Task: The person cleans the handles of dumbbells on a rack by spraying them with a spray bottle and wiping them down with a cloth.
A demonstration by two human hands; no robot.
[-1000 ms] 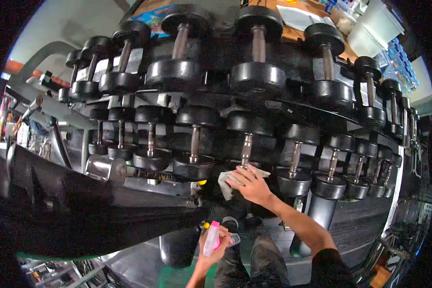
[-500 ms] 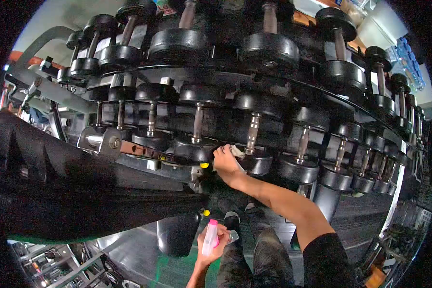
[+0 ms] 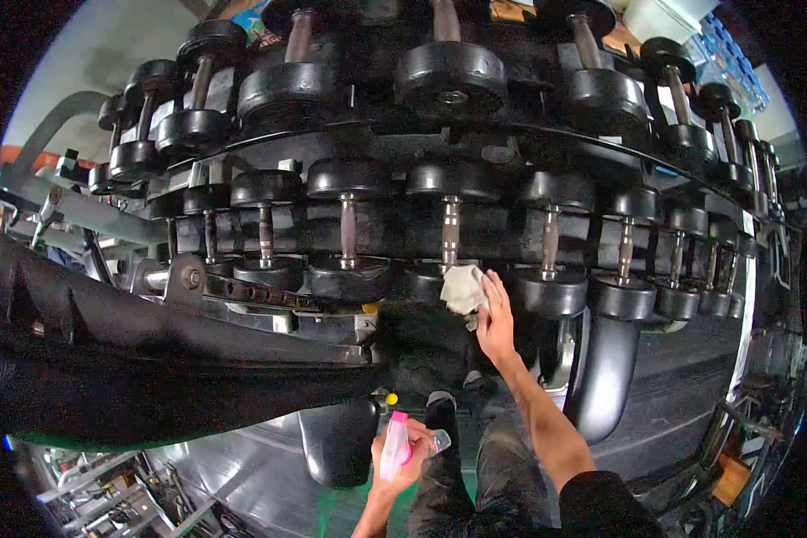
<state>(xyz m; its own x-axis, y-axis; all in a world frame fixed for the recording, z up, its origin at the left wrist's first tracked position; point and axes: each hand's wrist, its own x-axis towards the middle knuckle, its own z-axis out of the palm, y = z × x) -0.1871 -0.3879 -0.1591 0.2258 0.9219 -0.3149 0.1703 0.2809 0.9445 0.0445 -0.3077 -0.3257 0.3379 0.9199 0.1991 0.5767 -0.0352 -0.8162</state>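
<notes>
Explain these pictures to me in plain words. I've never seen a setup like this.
There is no robot here: a person works with two bare hands. Every picture comes from one camera worn on the head, looking forward and down, so the person's arms enter from below.

Ahead stands a rack with two rows of black dumbbells. The right hand holds a pale cloth at the near end of a lower-row dumbbell. The left hand, lower down, holds a clear bottle with a pink top. The dark, curved border comes from the camera's wide view.
</notes>
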